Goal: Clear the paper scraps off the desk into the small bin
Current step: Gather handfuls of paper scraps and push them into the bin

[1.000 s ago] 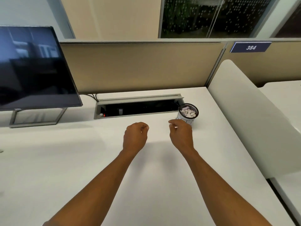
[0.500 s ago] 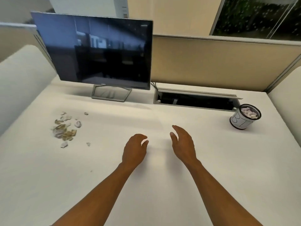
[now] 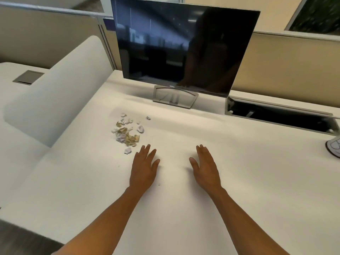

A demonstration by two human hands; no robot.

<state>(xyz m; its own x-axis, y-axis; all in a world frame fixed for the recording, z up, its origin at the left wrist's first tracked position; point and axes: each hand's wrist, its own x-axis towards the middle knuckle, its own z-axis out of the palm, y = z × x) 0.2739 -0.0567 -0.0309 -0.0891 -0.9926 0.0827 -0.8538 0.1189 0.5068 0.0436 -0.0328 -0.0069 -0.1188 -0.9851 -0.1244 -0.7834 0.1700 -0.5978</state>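
A heap of white and tan paper scraps (image 3: 127, 132) lies on the white desk (image 3: 184, 208), left of centre, in front of the monitor. One loose scrap (image 3: 127, 150) sits just left of my left hand (image 3: 144, 167), whose fingers are straight and hold nothing. My right hand (image 3: 205, 167) is stretched flat over the desk further right, also with nothing in it. Only the base of the small bin (image 3: 334, 147) shows, cut off by the right edge of the view.
A dark Dell monitor (image 3: 184, 46) on a grey stand (image 3: 174, 97) stands behind the scraps. An open cable tray (image 3: 276, 115) is sunk into the desk at back right. A white rounded divider (image 3: 55, 92) borders the left side; beige partitions close the back.
The view has swung left, so the bin slid to the right edge and the scraps came toward the centre. Both hands went from curled to flat and now sit near the scraps.
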